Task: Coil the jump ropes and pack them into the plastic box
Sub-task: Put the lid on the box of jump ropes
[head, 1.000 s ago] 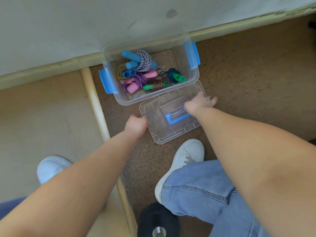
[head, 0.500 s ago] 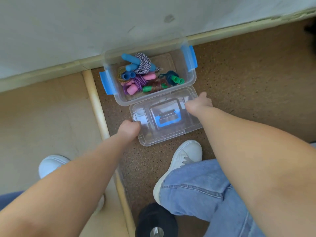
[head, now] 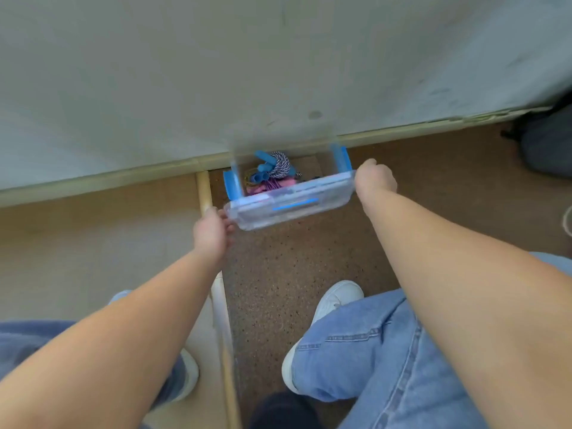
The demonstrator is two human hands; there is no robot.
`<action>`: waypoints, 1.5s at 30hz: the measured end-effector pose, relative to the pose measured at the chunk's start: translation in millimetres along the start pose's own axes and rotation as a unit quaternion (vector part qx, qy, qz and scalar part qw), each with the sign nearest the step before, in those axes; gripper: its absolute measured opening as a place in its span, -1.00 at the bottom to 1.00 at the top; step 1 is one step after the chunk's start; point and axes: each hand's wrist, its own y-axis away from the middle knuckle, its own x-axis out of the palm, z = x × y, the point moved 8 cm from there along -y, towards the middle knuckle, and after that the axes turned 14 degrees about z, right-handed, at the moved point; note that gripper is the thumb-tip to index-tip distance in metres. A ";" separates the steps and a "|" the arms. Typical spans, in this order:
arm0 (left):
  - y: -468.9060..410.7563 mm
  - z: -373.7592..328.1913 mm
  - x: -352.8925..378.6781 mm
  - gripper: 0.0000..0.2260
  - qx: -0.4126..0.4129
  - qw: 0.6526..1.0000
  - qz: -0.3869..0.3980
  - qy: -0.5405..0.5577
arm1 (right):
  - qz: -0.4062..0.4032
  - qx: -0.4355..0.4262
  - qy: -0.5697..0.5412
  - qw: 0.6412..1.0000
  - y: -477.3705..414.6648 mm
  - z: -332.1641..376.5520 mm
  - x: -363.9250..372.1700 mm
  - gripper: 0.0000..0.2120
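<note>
- The clear plastic box (head: pixel 236 170) with blue latches sits on the floor at the person's 12 o'clock, its far side against the foot of the wall (head: pixel 278 72).
- Coiled jump ropes (head: pixel 274 170) lie inside it: blue handles and a blue-and-white braided rope towards 12 o'clock, pink and purple ones nearer 6 o'clock.
- The clear lid (head: pixel 291 203), with a blue handle, is tilted over the box's 6 o'clock edge and covers its near part; the picture is blurred here.
- The left hand (head: pixel 212 232) grips the lid's 8 o'clock corner, fingers curled on the edge.
- The right hand (head: pixel 376 181) is curled round the lid's 3 o'clock end, holding it.
- A pale wooden strip (head: pixel 204 190) runs from the box's 9 o'clock side towards 6 o'clock, dividing speckled brown floor (head: pixel 294 258) from a smoother tan surface.
- At 6 o'clock are a white shoe (head: pixel 339 297) and blue jeans (head: pixel 371 351).
- Something dark (head: pixel 548 144) lies against the wall at 3 o'clock.
</note>
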 end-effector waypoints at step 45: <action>-80.3 -62.7 33.3 -0.46 0.113 0.947 -0.061 -0.295 | 0.114 -0.144 0.197 0.963 -103.6 21.1 56.3 -0.46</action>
